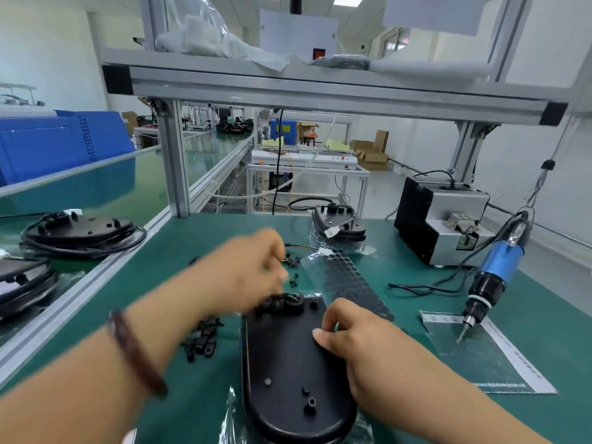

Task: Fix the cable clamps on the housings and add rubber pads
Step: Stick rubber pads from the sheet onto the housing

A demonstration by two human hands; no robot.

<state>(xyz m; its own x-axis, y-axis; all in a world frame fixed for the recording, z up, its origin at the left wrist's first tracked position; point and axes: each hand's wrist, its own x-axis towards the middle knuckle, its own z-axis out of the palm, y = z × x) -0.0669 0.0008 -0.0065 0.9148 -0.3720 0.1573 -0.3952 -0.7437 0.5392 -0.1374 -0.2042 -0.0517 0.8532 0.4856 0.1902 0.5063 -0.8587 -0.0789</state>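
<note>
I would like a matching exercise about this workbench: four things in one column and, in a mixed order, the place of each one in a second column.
Things
1. black oval plastic housing
2. sheet of round black rubber pads
3. blue electric screwdriver
4. pile of small black cable clamps

Places
A. on the green table, left of the housing
B. at the right, tip down on a dark printed mat
C. nearest the camera, partly under the right hand
D. flat on the table, just beyond the right hand

Pairs: 1-C, 2-D, 3-B, 4-A
</note>
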